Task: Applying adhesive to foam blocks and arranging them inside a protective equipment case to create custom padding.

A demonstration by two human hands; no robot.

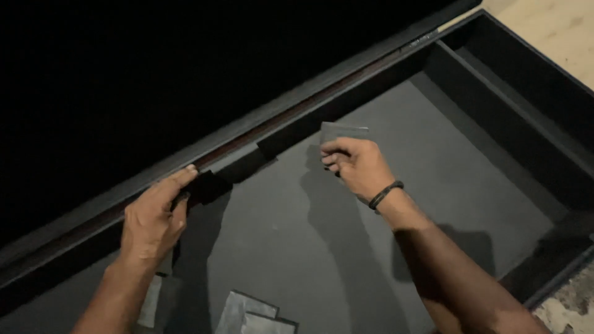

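Observation:
My left hand (153,216) presses a piece of black tape (207,185) against the long inner wall (291,127) of a large black frame-like box, index finger stretched along the wall's edge. My right hand (356,166), with a dark band at the wrist, holds a small flat grey plastic card (342,132) upright between thumb and fingers, just in front of the same wall. A second strip of black tape (272,145) sits on the wall between the two hands.
The box has a dark grey matte floor (396,235) and raised black side walls (532,105) on the right. Several grey flat pieces (253,312) lie on the floor near the bottom edge. A light wooden surface (557,31) shows beyond the top right corner.

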